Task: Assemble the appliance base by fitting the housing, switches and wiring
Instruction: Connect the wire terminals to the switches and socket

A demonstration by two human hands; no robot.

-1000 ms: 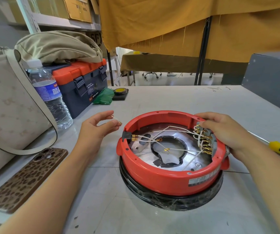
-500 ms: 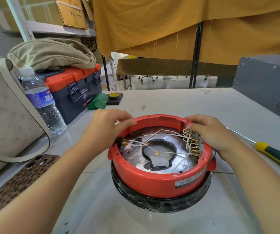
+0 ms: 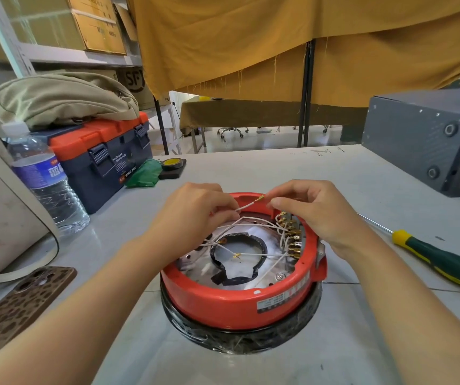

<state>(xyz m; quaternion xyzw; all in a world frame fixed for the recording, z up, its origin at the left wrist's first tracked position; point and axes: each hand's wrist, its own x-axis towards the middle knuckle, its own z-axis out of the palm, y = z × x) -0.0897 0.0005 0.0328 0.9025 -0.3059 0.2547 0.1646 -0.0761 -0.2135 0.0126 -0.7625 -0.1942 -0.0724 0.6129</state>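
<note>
The round red housing (image 3: 237,301) lies open side up on a black wrapped ring (image 3: 240,340) in the middle of the table. Inside it, white wires cross a metal plate, and a switch block with brass terminals (image 3: 292,237) sits against the right inner wall. Over the housing's far left rim, my left hand (image 3: 195,209) pinches a white wire (image 3: 246,206) whose brass terminal points up and right. My right hand (image 3: 314,212) hovers above the switch block with curled fingers. Its thumb and index fingertips sit right at that terminal, and I cannot tell whether they pinch it.
A green and yellow screwdriver (image 3: 439,259) lies to the right, with a grey metal box (image 3: 431,140) behind it. On the left are a patterned phone (image 3: 15,309), a pale bag (image 3: 1,204), a water bottle (image 3: 42,184), an orange-lidded toolbox (image 3: 103,151) and a tape roll (image 3: 171,163).
My left hand moved from beside the housing to over its rim and took hold of a white wire. My right hand left the switch block and rose to the wire's terminal end.
</note>
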